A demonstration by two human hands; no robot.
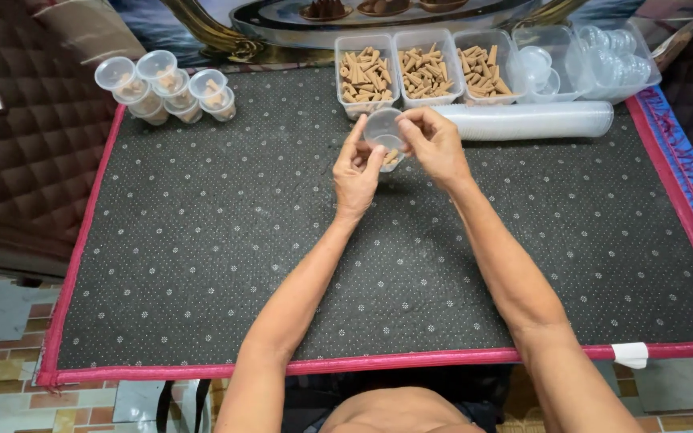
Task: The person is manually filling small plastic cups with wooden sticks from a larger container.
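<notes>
— Holding what, over the mat (202, 265)?

— Left hand (356, 172) grips a small clear cup (387, 148) with brown cones inside; right hand (435, 144) pinches its lid (382, 126) on top.

— How would it handle?

— Light, thin, easily squashed, I'd say; best taken by the rim.

— Beyond the cup?

— Three tubs (423, 68) of cones, two of lids (579, 56), a lying sleeve (531, 120). Far left of it, filled cups (166, 87) are stacked.

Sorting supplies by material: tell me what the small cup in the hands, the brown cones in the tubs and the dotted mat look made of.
Small cup: clear thin plastic, glossy; contents show through.
Brown cones: matte, tan, probably pressed incense powder; dull, grainy look.
Dotted mat: dark fabric or felt, seemingly with pale grip dots and pink binding.
</notes>
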